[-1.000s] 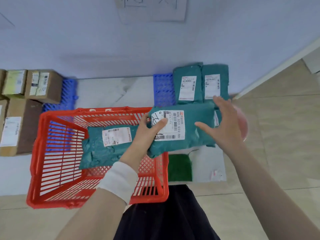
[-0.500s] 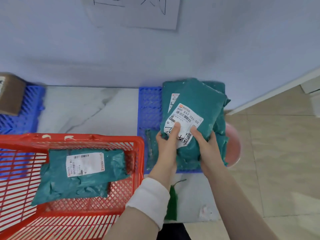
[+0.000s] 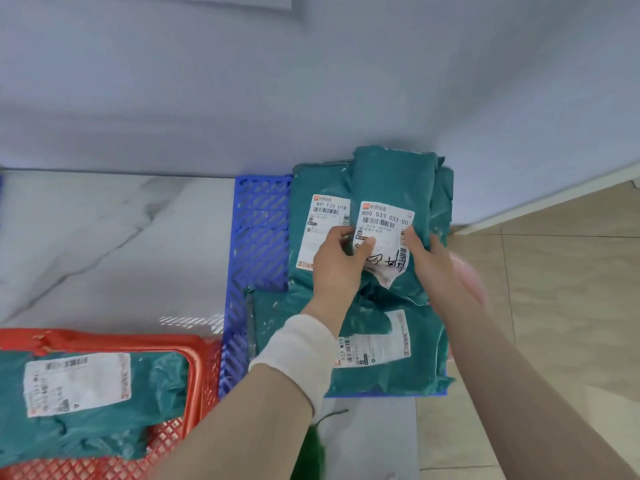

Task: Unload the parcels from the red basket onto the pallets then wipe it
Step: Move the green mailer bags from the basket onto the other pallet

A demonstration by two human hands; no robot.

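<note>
both arms stretched forward, side by side. left hand [image 3: 337, 268] thumb on top, pinching parcel [image 3: 394, 178]. right hand [image 3: 433, 268] gripping other edge. white band [image 3: 294, 355] on left wrist.

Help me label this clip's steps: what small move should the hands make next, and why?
Probably let go. The left hand and right hand both grip the top parcel, which seems to lie flat on the other parcels stacked on the blue pallet. Releasing it would free the hands to reach for the basket parcel in the red basket.
</note>
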